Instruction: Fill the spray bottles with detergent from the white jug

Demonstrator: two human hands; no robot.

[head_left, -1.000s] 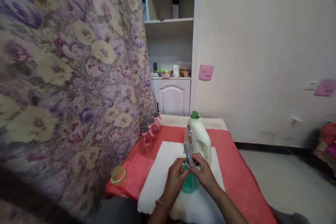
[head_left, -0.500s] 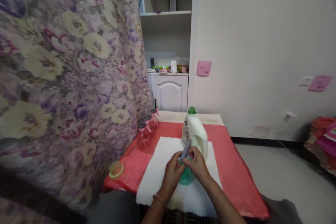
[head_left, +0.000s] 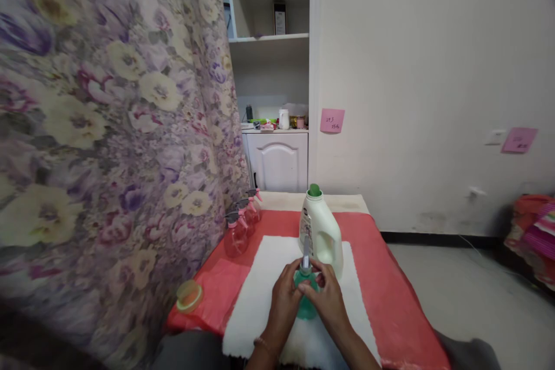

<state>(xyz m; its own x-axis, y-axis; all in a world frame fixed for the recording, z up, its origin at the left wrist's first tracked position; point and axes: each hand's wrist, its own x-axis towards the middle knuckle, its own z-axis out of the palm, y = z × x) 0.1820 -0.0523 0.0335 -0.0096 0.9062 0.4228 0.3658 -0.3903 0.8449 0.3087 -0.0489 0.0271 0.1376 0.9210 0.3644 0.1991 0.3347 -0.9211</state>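
Observation:
A green spray bottle (head_left: 307,310) stands on the white towel (head_left: 255,300) in front of me, its grey spray head (head_left: 306,254) sitting on the neck. My left hand (head_left: 284,292) is closed around the bottle's upper left side, near the neck. From the other side my right hand (head_left: 330,295) grips the neck, thumb across the front. Both hands hide most of the collar and shoulder. Just behind them is a large white jug (head_left: 323,222) with a handle and a green spout in its mouth.
Several clear spray bottles (head_left: 236,237) with pink and grey heads line the table's left edge. A yellowish round lid or dish (head_left: 189,296) lies at the near left corner of the red tablecloth (head_left: 390,300). A floral curtain (head_left: 130,127) hangs close on the left.
The grey spray head was tilted and is now upright on the bottle's neck. My hands have shifted lower around the neck. The camera view has tipped slightly upward.

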